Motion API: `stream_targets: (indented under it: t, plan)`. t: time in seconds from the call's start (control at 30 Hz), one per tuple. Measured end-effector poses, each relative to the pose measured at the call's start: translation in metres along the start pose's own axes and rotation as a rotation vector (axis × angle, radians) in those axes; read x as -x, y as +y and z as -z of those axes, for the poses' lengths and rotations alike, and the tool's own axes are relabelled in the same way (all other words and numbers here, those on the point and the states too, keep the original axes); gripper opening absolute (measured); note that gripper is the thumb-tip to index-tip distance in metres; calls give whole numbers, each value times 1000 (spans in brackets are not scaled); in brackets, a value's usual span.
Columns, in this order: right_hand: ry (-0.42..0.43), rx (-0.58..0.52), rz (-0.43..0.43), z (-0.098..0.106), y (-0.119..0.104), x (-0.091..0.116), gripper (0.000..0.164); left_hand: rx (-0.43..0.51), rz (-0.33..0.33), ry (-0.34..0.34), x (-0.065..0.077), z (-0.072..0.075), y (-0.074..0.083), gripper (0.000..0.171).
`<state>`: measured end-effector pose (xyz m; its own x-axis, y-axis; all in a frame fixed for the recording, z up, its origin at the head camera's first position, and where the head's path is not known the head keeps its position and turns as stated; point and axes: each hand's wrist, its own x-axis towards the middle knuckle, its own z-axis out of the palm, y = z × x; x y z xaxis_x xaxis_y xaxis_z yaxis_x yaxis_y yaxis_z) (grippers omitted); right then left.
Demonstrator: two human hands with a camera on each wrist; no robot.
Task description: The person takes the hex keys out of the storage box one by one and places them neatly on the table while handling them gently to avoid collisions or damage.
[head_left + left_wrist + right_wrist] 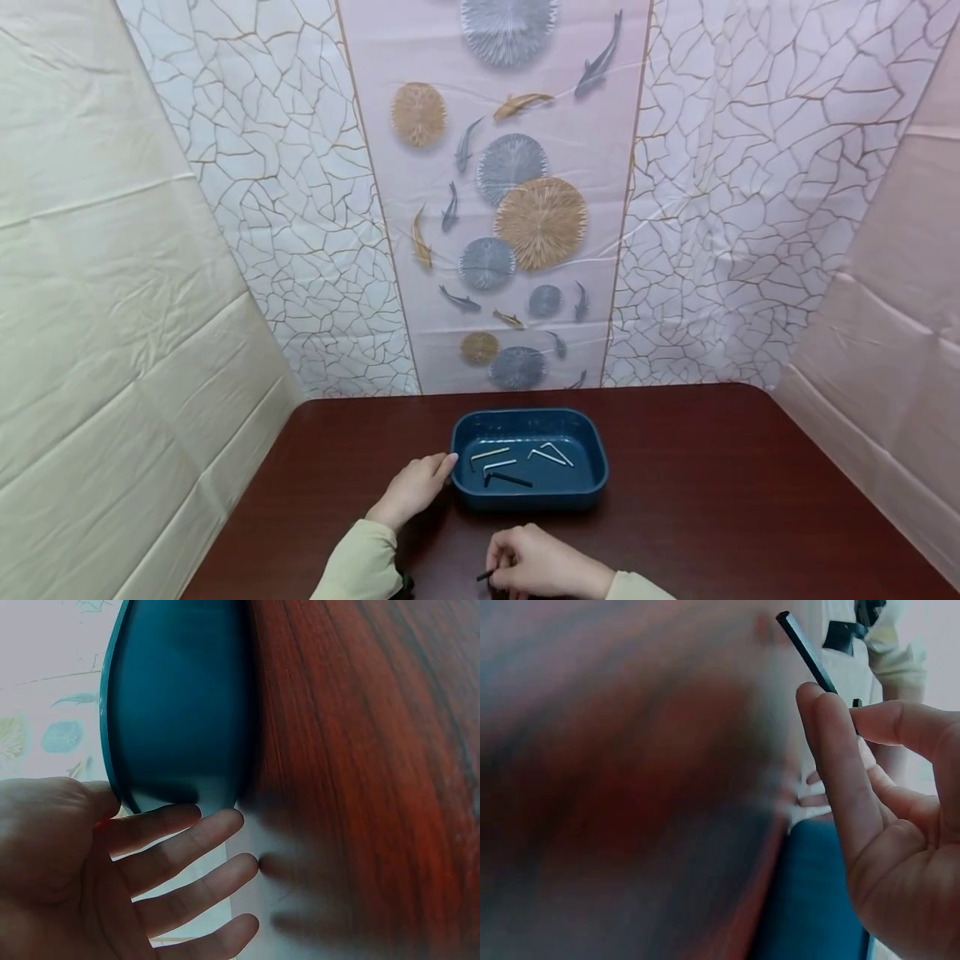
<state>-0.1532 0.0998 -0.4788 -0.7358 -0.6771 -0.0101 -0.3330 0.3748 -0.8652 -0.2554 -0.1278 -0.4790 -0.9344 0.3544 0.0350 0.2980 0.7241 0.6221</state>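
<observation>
A dark blue rectangular tray (528, 502) stands on the table with several L-shaped hex keys lying in it. One of them is a black hex key (512, 479) near the front wall; the rest look silvery. My left hand (416, 487) touches the tray's left side, and in the left wrist view its fingers are spread and fairly straight against the outer wall. In front of the tray, my right hand (540, 560) pinches another black hex key (808, 654) between thumb and fingers. Its straight end sticks out past the fingertips, while the fingers hide much of the rest.
The dark red-brown table (690, 475) reaches out on both sides of the tray. Behind it hangs a patterned cloth (517, 275) with fish and round motifs. Pale cloth panels (135, 333) slope up along the left and right.
</observation>
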Motion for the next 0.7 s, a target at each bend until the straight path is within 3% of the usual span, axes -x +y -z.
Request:
stream_targets:
  t: [0.2,0.43,0.57,0.7]
  plan:
    - [-19,168,29,-10,2,-1,8,-3,4,3,3,0,-1,44]
    - [-48,122,-44,-11,0,-2,8,3,24,-3,2,-1,-1,42]
    - [-83,141,-83,-9,4,-3,9,5,23,-10,3,-1,-2,43]
    - [-48,196,-73,-8,2,-2,11,1,6,6,0,0,-1,46]
